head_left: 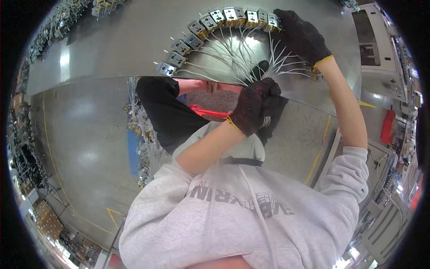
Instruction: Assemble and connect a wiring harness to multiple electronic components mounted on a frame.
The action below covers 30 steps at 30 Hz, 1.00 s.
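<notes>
Small silvery box-shaped metal parts [230, 15], each trailing white wires, stand in an arc along the metal table. The white wires [233, 56] run inward to one bundle at the table's near edge. My left hand [257, 103], in a dark knitted glove, is closed around that bundle; cut-off-looking wire ends show below the fist. At the arc's right end, my gloved right hand [304, 38] bends its fingers around the last metal part [272, 20]. Its palm hides whatever lies beneath. Another metal part [318, 76] lies farther right, below that hand's wrist.
Heaps of similar metal parts [58, 27] lie at the table's far left. More wired parts [143, 148] hang in bundles left of my legs, beside something blue [133, 150]. A red bar [208, 112] is below the table edge. A pale machine [374, 40] stands at right.
</notes>
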### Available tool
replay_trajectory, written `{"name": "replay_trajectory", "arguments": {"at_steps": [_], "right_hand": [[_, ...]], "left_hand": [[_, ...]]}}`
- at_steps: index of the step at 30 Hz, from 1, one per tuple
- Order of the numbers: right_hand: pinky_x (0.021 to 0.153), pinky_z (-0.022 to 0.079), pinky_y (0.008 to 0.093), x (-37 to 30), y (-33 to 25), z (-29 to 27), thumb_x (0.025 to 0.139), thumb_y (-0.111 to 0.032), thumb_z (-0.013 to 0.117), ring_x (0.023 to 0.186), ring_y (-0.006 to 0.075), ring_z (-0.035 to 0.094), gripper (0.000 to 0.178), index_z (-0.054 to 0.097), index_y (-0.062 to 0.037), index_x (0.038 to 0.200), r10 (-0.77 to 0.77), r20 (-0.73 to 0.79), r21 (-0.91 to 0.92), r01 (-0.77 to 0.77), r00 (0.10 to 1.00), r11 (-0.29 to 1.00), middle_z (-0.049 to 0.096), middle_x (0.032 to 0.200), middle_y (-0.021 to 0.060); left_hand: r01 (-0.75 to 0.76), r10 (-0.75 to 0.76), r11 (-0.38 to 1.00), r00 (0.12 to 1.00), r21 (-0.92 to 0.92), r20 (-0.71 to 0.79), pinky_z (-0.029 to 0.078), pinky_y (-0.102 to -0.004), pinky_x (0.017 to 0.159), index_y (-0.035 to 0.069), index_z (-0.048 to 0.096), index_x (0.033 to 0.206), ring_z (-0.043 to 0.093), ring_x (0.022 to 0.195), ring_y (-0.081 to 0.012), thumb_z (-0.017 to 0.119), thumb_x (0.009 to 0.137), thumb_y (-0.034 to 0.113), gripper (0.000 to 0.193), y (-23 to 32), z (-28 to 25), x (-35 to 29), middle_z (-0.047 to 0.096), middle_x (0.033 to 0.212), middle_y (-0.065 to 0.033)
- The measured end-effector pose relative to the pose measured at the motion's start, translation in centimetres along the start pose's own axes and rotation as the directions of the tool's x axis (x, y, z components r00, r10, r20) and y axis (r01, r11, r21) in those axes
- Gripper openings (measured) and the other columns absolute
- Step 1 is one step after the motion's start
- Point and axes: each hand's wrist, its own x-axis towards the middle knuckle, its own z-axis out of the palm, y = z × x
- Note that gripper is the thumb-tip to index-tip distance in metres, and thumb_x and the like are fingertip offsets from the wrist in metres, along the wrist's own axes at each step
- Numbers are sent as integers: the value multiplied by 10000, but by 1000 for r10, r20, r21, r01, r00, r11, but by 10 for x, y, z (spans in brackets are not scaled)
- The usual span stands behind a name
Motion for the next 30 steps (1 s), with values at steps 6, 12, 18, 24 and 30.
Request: {"name": "replay_trajectory", "arguments": {"at_steps": [6,12,18,24,30], "right_hand": [[774,548,496,-9,-7,8,883,-320,700,966,405,655,529,505,-105,1325,16,-198,11,-14,980,1000,625,1193,168],[845,543,484,-2,-8,-11,877,-339,707,1051,410,638,584,483,-102,1362,54,-24,17,-53,998,998,560,1333,176],[892,532,476,21,-17,-16,869,-333,713,1111,393,622,632,467,-102,1404,-143,-31,83,145,989,986,533,1384,181],[887,533,461,16,-8,8,865,-287,707,1122,382,614,611,463,-100,1393,-108,-29,-17,108,994,994,608,1278,179],[909,526,451,27,-18,-4,861,-276,715,1115,384,617,647,439,-82,1413,-40,48,-19,41,998,999,603,1285,185]], "left_hand": [[58,-55,997,996,-45,77,272,-254,378,106,574,739,352,431,-88,524,925,174,204,0,-4,-1,405,539,10],[14,-12,1000,993,-8,118,290,-241,417,100,559,731,352,450,-82,548,906,161,186,-3,-9,-1,419,574,15],[-71,69,997,995,31,77,289,-247,427,86,569,727,351,458,-74,564,888,124,166,-8,-10,-2,421,588,20],[58,-48,993,994,-100,100,264,-264,410,84,581,728,344,447,-85,560,883,119,160,-3,-11,-2,415,576,16],[7,-12,999,991,38,136,275,-289,415,99,599,759,336,454,-89,550,893,192,170,-8,-22,4,416,577,19]]}}
